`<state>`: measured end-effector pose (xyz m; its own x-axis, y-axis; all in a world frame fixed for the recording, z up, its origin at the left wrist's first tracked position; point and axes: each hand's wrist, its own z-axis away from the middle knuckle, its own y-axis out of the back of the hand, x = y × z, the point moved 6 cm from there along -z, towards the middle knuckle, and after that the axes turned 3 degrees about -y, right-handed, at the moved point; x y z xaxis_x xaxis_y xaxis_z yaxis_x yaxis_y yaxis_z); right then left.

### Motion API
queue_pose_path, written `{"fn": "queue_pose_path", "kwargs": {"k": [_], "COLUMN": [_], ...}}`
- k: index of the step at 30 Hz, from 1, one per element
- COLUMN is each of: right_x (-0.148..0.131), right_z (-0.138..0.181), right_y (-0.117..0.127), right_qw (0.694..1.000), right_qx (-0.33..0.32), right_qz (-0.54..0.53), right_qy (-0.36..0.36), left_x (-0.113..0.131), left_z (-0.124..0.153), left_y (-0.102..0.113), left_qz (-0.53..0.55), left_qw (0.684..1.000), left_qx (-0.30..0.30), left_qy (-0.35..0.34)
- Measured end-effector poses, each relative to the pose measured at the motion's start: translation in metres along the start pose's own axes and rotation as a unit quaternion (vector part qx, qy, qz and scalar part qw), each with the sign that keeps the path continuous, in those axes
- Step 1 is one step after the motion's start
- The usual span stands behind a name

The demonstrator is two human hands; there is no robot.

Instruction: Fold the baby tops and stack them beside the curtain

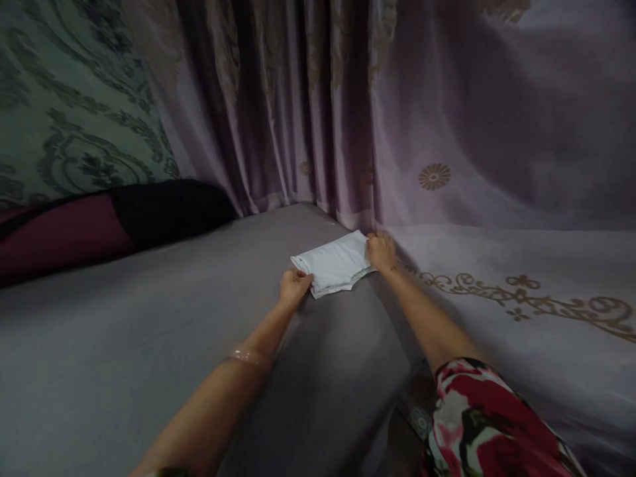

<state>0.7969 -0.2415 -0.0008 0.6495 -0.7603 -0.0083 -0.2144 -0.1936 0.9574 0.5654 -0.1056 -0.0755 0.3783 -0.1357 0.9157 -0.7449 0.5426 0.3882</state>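
A small white folded cloth garment (335, 262) lies on the grey bed sheet (199, 311), close to the far right corner of the bed. My left hand (294, 286) pinches its near left corner between thumb and fingers. At the opposite side, my right hand (381, 252) grips the right edge, its fingers curled and slightly blurred. The cloth looks flat and layered, with a notch along its near edge. What kind of garment it is cannot be made out.
Purple curtains (308, 119) with gold patterns hang behind the bed and along its right side. A black and maroon bundle (124, 222) lies along the far left edge, against the green patterned wall (84, 112). Part of a dark piece of furniture (410, 424) shows at lower right.
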Motion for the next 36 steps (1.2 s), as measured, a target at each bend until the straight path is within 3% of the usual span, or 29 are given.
{"fn": "queue_pose_path", "kwargs": {"k": [4, 7, 9, 13, 16, 20, 23, 30, 36], "right_x": [-0.04, -0.046, -0.041, -0.035, -0.045, -0.091, -0.126, -0.142, -0.134], "right_z": [0.009, 0.01, 0.008, 0.003, 0.007, 0.03, 0.053, 0.06, 0.04], "right_y": [-0.015, -0.03, -0.037, -0.04, -0.032, -0.017, -0.019, -0.039, -0.064], "right_qw": [0.994, 0.99, 0.986, 0.979, 0.982, 0.987, 0.971, 0.965, 0.967], "right_qx": [-0.067, -0.119, -0.146, -0.182, -0.165, -0.109, -0.128, -0.144, -0.136], "right_qz": [-0.053, -0.071, -0.072, -0.081, -0.084, -0.078, -0.085, -0.053, -0.065], "right_qy": [0.063, 0.008, -0.034, -0.046, -0.033, 0.094, 0.185, 0.211, 0.207], "left_x": [0.003, 0.0, -0.008, -0.039, -0.074, -0.116, -0.133, -0.151, -0.155], "left_z": [0.013, 0.027, 0.037, 0.054, 0.066, 0.09, 0.11, 0.143, 0.158], "left_y": [0.008, 0.026, 0.051, 0.127, 0.196, 0.277, 0.318, 0.375, 0.395], "left_qz": [-0.016, -0.014, -0.007, -0.031, -0.082, -0.13, -0.126, -0.167, -0.179], "left_qw": [0.999, 0.996, 0.994, 0.996, 0.995, 0.986, 0.982, 0.963, 0.947], "left_qx": [-0.042, -0.094, -0.111, -0.083, -0.036, 0.032, 0.056, 0.103, 0.17], "left_qy": [0.001, 0.0, 0.006, 0.027, 0.048, 0.096, 0.129, 0.185, 0.204]}}
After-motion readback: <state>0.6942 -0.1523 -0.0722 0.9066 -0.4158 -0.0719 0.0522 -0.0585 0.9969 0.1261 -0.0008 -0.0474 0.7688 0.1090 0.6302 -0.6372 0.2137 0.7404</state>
